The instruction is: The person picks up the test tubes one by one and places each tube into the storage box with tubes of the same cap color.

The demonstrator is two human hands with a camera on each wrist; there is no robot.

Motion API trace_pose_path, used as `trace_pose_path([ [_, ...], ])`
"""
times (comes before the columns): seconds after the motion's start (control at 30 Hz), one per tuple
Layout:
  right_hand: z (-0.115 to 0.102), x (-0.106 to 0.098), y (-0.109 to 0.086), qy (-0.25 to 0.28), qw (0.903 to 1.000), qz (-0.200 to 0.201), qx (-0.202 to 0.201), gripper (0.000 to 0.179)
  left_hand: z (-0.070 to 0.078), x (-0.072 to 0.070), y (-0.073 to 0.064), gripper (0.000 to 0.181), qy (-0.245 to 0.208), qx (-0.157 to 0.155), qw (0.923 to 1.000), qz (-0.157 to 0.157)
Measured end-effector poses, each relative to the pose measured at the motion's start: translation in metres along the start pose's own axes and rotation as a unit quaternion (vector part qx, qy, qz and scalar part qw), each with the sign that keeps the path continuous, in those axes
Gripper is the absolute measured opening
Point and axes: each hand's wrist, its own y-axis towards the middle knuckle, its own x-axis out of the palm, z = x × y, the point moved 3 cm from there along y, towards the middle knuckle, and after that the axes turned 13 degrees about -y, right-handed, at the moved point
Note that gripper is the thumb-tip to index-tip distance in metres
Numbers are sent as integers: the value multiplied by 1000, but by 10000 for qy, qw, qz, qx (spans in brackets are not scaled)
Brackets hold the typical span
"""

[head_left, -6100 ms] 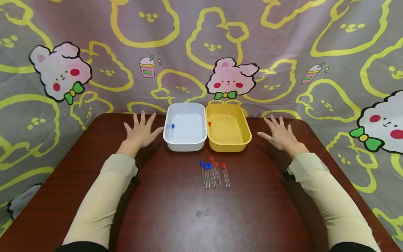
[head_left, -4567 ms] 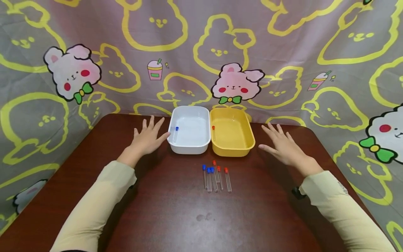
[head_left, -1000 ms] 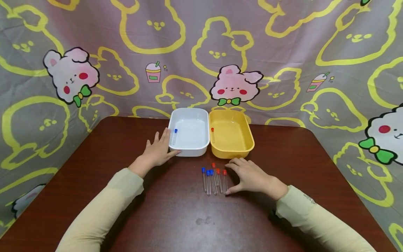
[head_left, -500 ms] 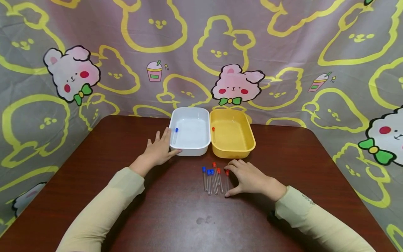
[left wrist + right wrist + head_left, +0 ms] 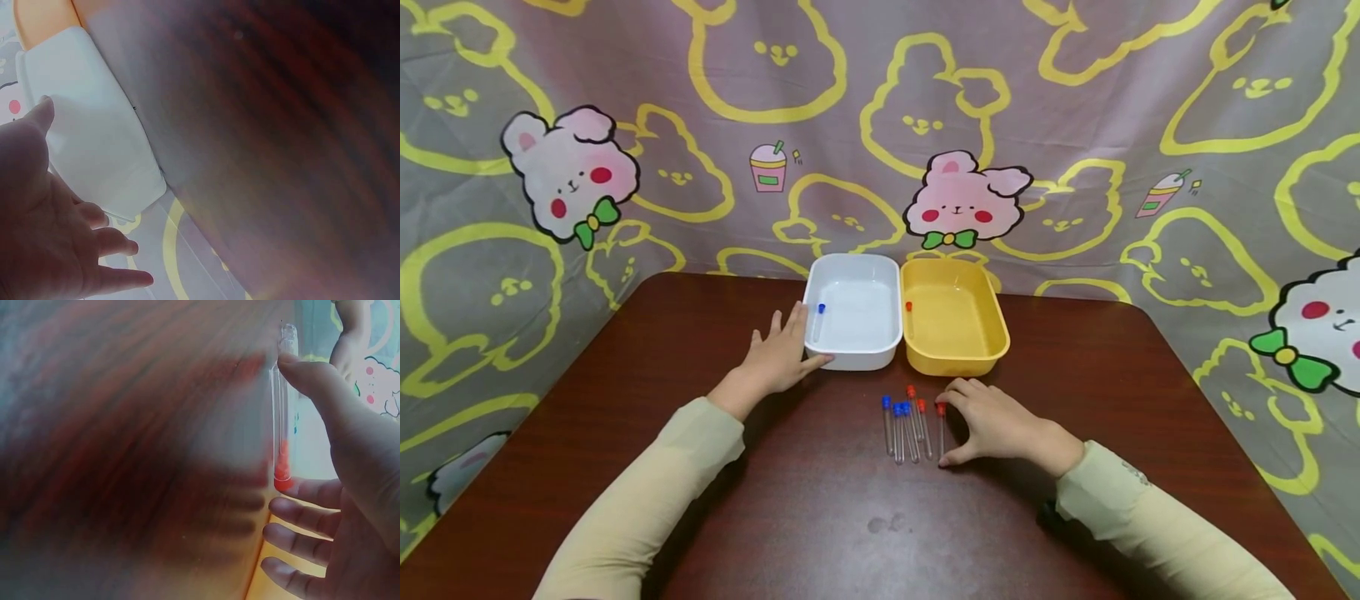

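1. Right hand (image 5: 996, 421) comes in low over the table (image 5: 895, 517), wrist roughly level, back of the hand facing the head cam. Thumb and index are bent into a wide C with 1 red-capped tube (image 5: 942, 433) pinched end to end between them.
2. That tube is just beside the loose bunch: 3 blue-capped tubes (image 5: 898, 437) and 2 more red-capped ones (image 5: 927, 437), all in front of the trays.
3. Left hand (image 5: 775, 358) is spread out at the near left corner of the white tray (image 5: 853, 361), touching it, gripping nothing. Forearm slants in from the lower left.
4. Head cam only: the tray insides. 1 blue-capped tube is in the white tray, 1 red-capped in the yellow tray (image 5: 958, 367) next door.
5. Right wrist cam gives the palm side: thumb by the rounded end, index at the red cap, the other 3 fingers apart and off the tube.
6. Left wrist cam shows the left palm and the thumb up against the white tray's outer wall, which the head cam mostly hides.
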Motion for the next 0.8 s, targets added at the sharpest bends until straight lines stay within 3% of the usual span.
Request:
trace_pose_path([
  [0.23,1,-6,1,9,9998,147,-106,85,-1,0,1,103,-37,-3,10000,0],
  [0.8,10,-30,4,367,9992,18,-169,91,-1,-1,2,104,-9,27,10000,-4],
])
